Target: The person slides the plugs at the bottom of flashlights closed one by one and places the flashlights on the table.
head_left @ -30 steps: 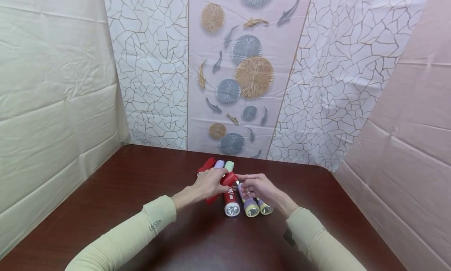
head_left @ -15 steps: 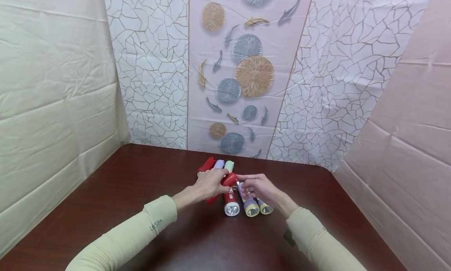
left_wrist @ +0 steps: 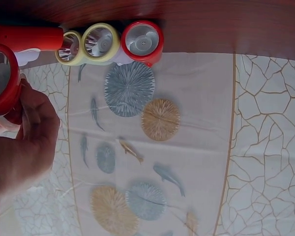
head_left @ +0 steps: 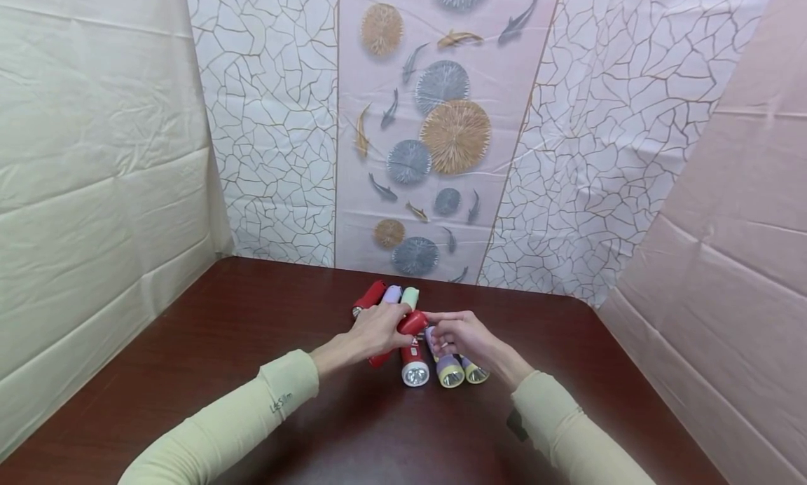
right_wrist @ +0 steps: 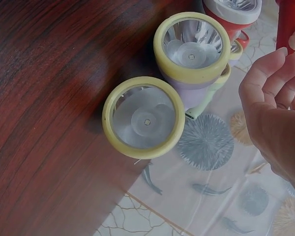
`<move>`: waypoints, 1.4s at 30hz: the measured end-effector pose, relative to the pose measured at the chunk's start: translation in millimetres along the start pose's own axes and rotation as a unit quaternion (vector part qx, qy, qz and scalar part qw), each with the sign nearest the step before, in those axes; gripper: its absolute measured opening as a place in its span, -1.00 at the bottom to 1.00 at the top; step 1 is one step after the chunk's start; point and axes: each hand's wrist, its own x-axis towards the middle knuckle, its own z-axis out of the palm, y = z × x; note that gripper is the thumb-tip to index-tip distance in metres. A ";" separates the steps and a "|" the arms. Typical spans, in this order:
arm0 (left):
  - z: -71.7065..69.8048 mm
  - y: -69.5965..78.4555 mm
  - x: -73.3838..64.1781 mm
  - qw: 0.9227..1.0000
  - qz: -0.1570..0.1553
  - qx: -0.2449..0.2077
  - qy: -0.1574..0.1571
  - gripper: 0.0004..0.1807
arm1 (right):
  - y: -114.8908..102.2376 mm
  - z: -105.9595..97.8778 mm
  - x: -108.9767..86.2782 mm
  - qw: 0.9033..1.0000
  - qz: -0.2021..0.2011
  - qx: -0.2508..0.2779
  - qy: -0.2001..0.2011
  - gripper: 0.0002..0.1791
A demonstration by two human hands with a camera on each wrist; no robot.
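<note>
My left hand [head_left: 377, 329] grips a red flashlight [head_left: 413, 323] above the table, its rear end pointing right. In the left wrist view the lens end [left_wrist: 1, 83] of that flashlight sits at the left edge, beside my curled fingers. My right hand [head_left: 469, 336] is at the rear end, the index finger reaching onto it and the other fingers curled. The right wrist view shows these fingers against the red body [right_wrist: 288, 27]; the thumb's hold is partly hidden. Below lie a red flashlight with a white rim [head_left: 415, 374] and two purple flashlights with yellow rims [head_left: 450, 377] [head_left: 476, 376].
Behind my left hand lie a red flashlight [head_left: 370, 297], a lavender one [head_left: 392, 294] and a pale green one [head_left: 410, 298], side by side. The dark red-brown table [head_left: 265, 299] meets a patterned cloth backdrop [head_left: 284, 212]. Draped cloth walls stand at both sides.
The rear end of the held flashlight has shifted slightly right toward my right fingers. A small pale bit seen at that end earlier is now hidden. Both hands stay nearly in place.
</note>
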 end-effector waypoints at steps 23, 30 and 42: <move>-2.1 9.6 73.3 0.997 -0.043 0.055 -0.012 -0.52 | 7.1 -12.7 -20.7 0.985 -0.040 -0.150 0.070 -0.47; 14.1 9.3 113.8 0.995 -0.095 0.036 -0.007 -0.55 | 9.7 -14.2 -26.4 0.982 -0.041 -0.165 0.082 -0.47; 57.1 9.0 146.2 0.987 -0.149 0.054 -0.001 -0.39 | 9.7 -21.3 -34.9 0.980 -0.055 -0.175 0.071 -0.55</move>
